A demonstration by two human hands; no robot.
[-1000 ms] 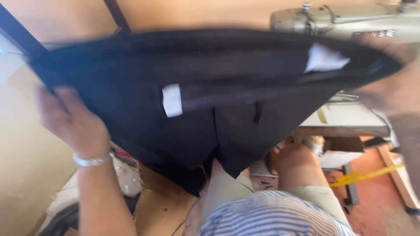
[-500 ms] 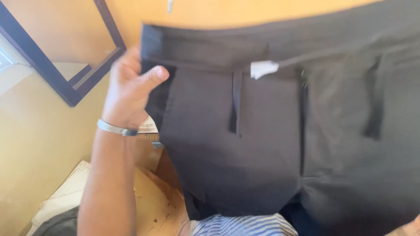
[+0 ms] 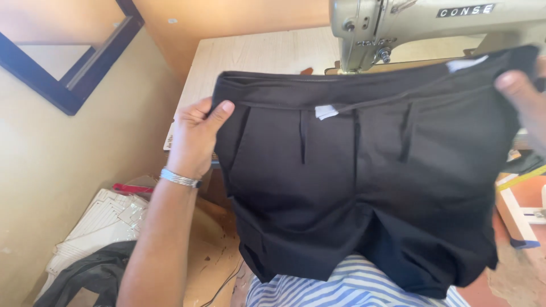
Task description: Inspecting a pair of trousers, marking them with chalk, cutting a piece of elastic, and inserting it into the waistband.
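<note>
I hold up a pair of black shorts (image 3: 364, 182) by the waistband, spread wide in front of me. My left hand (image 3: 196, 133), with a silver bracelet on the wrist, pinches the left end of the waistband. At the frame's right edge my right hand (image 3: 520, 94) grips the other end. A small white label (image 3: 326, 111) hangs near the middle of the waistband, and belt loops run down from it. The hem hangs over my striped shirt (image 3: 347, 287).
A beige sewing machine (image 3: 409, 25) stands on a light wooden table (image 3: 256, 57) behind the shorts. A dark window frame (image 3: 74, 85) is on the left wall. Paper patterns (image 3: 102, 224) and dark cloth (image 3: 91, 276) lie on the floor at lower left.
The view has swung right and down, bringing the sewing machine and table into sight. The shorts stay held by both hands, now lower and flatter, with the right hand back in view.
</note>
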